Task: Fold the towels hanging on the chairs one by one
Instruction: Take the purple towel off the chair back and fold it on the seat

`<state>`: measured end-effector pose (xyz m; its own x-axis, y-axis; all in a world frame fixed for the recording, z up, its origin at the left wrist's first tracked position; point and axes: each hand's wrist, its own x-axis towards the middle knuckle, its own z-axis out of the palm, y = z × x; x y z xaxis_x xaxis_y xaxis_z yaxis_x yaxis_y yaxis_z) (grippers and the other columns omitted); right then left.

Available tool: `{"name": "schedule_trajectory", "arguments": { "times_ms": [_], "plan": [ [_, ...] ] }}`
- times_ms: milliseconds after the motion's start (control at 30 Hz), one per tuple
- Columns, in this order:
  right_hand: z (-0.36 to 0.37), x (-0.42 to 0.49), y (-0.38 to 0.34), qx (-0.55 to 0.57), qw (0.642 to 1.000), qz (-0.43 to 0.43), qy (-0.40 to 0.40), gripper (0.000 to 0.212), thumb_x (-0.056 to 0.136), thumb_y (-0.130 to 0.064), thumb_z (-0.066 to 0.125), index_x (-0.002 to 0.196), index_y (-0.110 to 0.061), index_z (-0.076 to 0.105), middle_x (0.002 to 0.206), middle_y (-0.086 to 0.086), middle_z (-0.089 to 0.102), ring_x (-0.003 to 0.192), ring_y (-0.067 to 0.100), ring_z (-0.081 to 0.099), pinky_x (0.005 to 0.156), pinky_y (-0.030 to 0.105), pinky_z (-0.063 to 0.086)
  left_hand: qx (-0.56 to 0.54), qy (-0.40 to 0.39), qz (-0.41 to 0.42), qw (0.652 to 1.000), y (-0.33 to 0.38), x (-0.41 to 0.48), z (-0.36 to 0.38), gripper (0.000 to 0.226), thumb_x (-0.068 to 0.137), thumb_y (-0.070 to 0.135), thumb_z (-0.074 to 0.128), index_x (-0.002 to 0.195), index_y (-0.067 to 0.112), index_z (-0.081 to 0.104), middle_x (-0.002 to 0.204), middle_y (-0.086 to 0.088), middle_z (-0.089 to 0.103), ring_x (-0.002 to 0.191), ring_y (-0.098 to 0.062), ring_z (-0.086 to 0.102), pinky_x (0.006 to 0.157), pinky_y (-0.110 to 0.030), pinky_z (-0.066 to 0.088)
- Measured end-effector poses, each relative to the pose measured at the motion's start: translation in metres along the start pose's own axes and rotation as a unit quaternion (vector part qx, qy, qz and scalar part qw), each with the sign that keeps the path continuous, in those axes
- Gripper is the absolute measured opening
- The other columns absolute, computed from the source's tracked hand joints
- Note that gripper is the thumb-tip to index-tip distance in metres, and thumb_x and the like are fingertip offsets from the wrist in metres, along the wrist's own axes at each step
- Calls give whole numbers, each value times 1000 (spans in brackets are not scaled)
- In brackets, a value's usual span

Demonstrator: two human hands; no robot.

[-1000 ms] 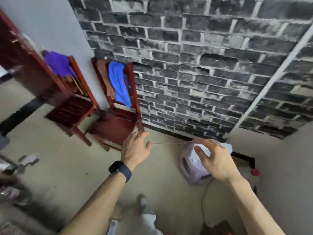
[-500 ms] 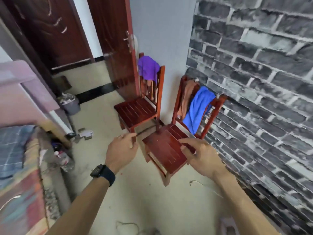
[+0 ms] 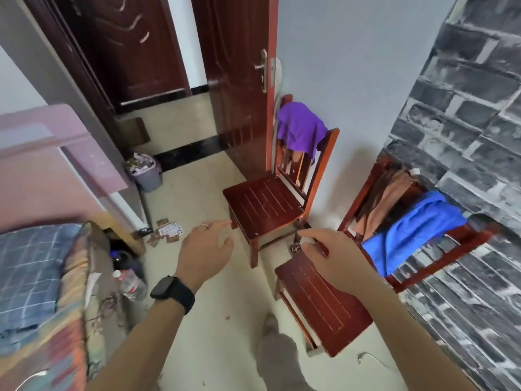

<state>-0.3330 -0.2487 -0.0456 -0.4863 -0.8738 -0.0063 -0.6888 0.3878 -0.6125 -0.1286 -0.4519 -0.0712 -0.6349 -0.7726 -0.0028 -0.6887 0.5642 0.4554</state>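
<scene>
Our fingers (image 3: 222, 223) are loose and apart, gripping nothing. The left hand (image 3: 207, 251) hovers in front of the far chair (image 3: 265, 204), and the right hand (image 3: 337, 262) hovers over the seat of the near chair (image 3: 324, 306). A purple towel (image 3: 300, 131) drapes the far chair's back, beside the open door (image 3: 236, 80). A blue towel (image 3: 414, 230) and a tan towel (image 3: 392, 198) hang side by side on the near chair's back, against the brick wall (image 3: 465, 136) at right. A black watch (image 3: 173, 290) circles the left wrist.
</scene>
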Motion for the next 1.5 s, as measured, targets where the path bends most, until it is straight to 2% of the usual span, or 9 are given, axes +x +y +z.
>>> {"name": "schedule_trajectory", "arguments": {
  "times_ms": [100, 300, 400, 500, 767, 900, 1033, 1367, 1500],
  "plan": [
    [15, 76, 5, 2, 1000, 13, -12, 29, 102, -36, 51, 129, -39, 61, 112, -21, 58, 83, -10, 53, 68, 6, 37, 16, -10, -1, 1000, -17, 78, 1, 44, 92, 33, 53, 136, 31, 53, 136, -1, 58, 122, -28, 52, 103, -45, 43],
    [30, 220, 6, 31, 996, 81, -17, 32, 102, -40, 47, 133, -42, 56, 121, -18, 56, 85, -10, 55, 68, 8, 39, 29, -65, 5, 997, -31, 230, -15, 43, 95, 32, 51, 138, 30, 51, 136, 0, 58, 124, -25, 52, 104, -42, 42],
    [34, 279, 1, 35, 994, 102, -17, 35, 102, -42, 48, 136, -42, 53, 126, -17, 57, 101, -1, 57, 82, 12, 42, 23, -76, 22, 997, -38, 300, -24, 45, 95, 37, 48, 139, 31, 50, 136, 3, 58, 123, -20, 53, 101, -41, 45],
    [35, 334, 5, 18, 992, 122, -9, 36, 101, -44, 49, 137, -42, 53, 135, -18, 54, 116, 9, 55, 101, 29, 45, 20, -92, 56, 994, -42, 366, -26, 45, 95, 41, 47, 139, 32, 49, 136, 7, 57, 125, -17, 52, 101, -42, 46],
    [31, 485, 61, -50, 963, 223, 141, 49, 94, -32, 66, 140, -18, 57, 146, 9, 52, 134, 32, 47, 111, 38, 35, -10, -149, 175, 973, -21, 561, 1, 44, 91, 36, 51, 135, 30, 54, 136, 4, 56, 126, -20, 51, 103, -40, 45],
    [19, 531, 100, -113, 904, 339, 235, 63, 93, -33, 64, 148, -11, 42, 159, 20, 31, 146, 42, 28, 117, 55, 30, 43, -167, 290, 941, -2, 639, 18, 46, 89, 36, 55, 135, 30, 54, 132, 4, 59, 120, -22, 55, 99, -36, 45],
    [4, 542, 135, -141, 838, 482, 211, 82, 97, -36, 46, 160, -12, -2, 168, 7, -12, 155, 23, -7, 122, 55, 12, 64, -184, 401, 895, 29, 685, 42, 52, 88, 39, 57, 138, 28, 51, 136, 0, 56, 124, -23, 53, 102, -35, 43],
    [30, 542, 155, -123, 799, 559, 186, 86, 97, -59, 33, 159, -19, -11, 168, -3, -15, 154, 15, -13, 124, 53, 1, 155, -212, 549, 794, 142, 713, 140, 71, 93, 52, 52, 154, 26, 26, 161, -6, 27, 148, -32, 24, 116, -50, 27],
    [19, 538, 154, -84, 808, 561, 161, 82, 98, -59, 28, 159, -22, -13, 165, -9, -20, 153, 12, -16, 124, 53, -1, 165, -160, 617, 753, 156, 713, 168, 37, 98, 40, 52, 133, 29, 58, 136, 3, 60, 122, -23, 57, 95, -41, 44]
  ]
}}
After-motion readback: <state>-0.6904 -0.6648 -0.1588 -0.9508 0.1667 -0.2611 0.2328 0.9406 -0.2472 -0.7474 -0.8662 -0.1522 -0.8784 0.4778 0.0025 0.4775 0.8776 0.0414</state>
